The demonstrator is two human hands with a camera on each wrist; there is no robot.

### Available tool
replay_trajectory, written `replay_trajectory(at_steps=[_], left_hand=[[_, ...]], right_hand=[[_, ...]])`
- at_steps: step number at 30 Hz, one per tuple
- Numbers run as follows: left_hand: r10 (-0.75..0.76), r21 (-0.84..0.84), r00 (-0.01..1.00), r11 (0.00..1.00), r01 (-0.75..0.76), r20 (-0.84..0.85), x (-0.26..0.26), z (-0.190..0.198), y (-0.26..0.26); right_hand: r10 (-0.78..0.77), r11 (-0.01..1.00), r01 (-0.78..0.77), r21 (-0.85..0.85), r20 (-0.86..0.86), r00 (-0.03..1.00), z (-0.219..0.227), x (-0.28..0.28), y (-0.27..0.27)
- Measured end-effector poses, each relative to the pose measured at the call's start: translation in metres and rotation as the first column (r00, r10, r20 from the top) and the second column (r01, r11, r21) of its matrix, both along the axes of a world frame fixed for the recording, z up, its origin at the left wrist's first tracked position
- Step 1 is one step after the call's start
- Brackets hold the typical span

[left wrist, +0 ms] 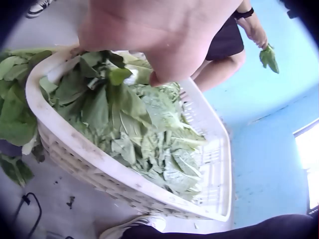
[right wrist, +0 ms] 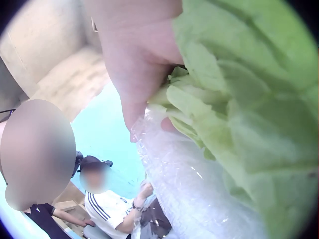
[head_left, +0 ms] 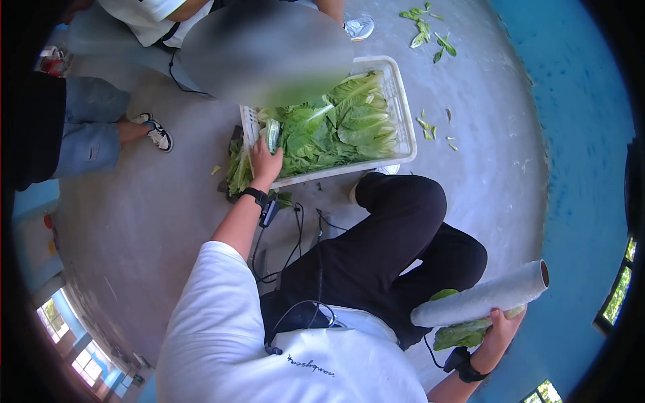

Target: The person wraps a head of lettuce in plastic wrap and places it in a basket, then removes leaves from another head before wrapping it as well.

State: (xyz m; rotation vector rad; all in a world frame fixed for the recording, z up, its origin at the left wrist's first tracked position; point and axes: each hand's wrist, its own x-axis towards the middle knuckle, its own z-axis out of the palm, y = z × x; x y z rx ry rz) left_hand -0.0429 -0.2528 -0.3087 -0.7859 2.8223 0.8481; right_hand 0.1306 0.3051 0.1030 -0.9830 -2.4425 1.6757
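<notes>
A white plastic crate (head_left: pixel 403 121) on the grey floor is packed with leafy greens (head_left: pixel 336 127). My left hand (head_left: pixel 265 163) reaches into its near-left corner and its fingers curl into the greens there, beside a film-wrapped bundle (head_left: pixel 272 134). In the left wrist view the hand (left wrist: pixel 164 30) hangs over the greens (left wrist: pixel 149 129) and the crate (left wrist: pixel 75 149), thumb tip on the leaves. My right hand (head_left: pixel 500 326) is out to the right of my knee. It grips a roll of cling film (head_left: pixel 480 295) together with a head of lettuce (head_left: pixel 460 332). Up close, the fingers (right wrist: pixel 134 59) press the lettuce (right wrist: pixel 239 99) against the roll (right wrist: pixel 189 189).
More greens (head_left: pixel 236 171) lie on the floor by the crate's left end. Loose leaves (head_left: pixel 426 27) are scattered on the floor beyond it. One person sits behind the crate, and another in jeans (head_left: pixel 87 134) is at the left. Cables (head_left: pixel 292 235) trail by my knee. A blue wall (head_left: pixel 578 134) is on the right.
</notes>
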Motion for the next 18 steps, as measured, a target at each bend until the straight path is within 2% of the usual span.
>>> replay_trajectory(at_steps=[1, 4, 6, 7, 8, 10, 12, 14, 15, 16, 18], left_hand=[[0.01, -0.021, 0.999, 1.0, -0.009, 0.036, -0.002, 0.018, 0.008], [-0.11, 0.028, 0.983, 0.993, 0.115, -0.145, -0.005, 0.073, 0.049], [-0.245, 0.166, 0.909, 0.935, 0.314, -0.338, -0.015, 0.133, 0.088], [-0.271, 0.395, 0.907, 0.832, 0.389, -0.323, -0.019, 0.166, 0.109], [-0.302, 0.603, 0.899, 0.667, 0.437, -0.318, -0.023, 0.198, 0.13], [-0.503, 0.771, 0.781, 0.304, 0.56, -0.369, -0.02, 0.249, 0.174], [-0.606, 0.886, 0.695, -0.037, 0.463, -0.388, 0.001, 0.304, 0.221], [-0.622, 0.903, 0.658, -0.239, 0.357, -0.424, 0.029, 0.333, 0.258], [-0.624, 0.904, 0.658, -0.349, 0.249, -0.422, 0.042, 0.334, 0.275], [-0.594, 0.911, 0.707, -0.368, 0.186, -0.384, 0.058, 0.336, 0.289], [-0.627, 0.86, 0.621, -0.167, 0.482, -0.47, 0.073, 0.326, 0.305]], right_hand=[[-0.014, 0.999, 0.014, -0.034, 0.006, 1.0, 0.001, -0.004, -0.002], [0.008, 0.999, -0.009, -0.041, -0.017, 1.0, -0.004, -0.007, -0.002], [0.031, 0.995, -0.029, -0.093, 0.018, 0.999, 0.001, -0.017, -0.01], [0.042, 0.993, -0.038, -0.116, 0.035, 0.999, 0.003, -0.023, -0.016], [0.091, 0.983, -0.086, -0.162, 0.024, 0.996, 0.003, -0.03, -0.023], [0.168, 0.961, -0.164, -0.222, 0.001, 0.986, 0.008, -0.042, -0.034], [0.22, 0.929, -0.218, -0.298, -0.026, 0.975, 0.009, -0.052, -0.05], [0.273, 0.907, -0.263, -0.327, -0.017, 0.962, 0.009, -0.06, -0.063], [0.283, 0.895, -0.278, -0.347, -0.039, 0.958, 0.009, -0.061, -0.07], [0.295, 0.88, -0.3, -0.369, -0.071, 0.953, 0.009, -0.063, -0.074], [0.385, 0.87, -0.383, -0.312, -0.058, 0.921, 0.009, -0.058, -0.073]])
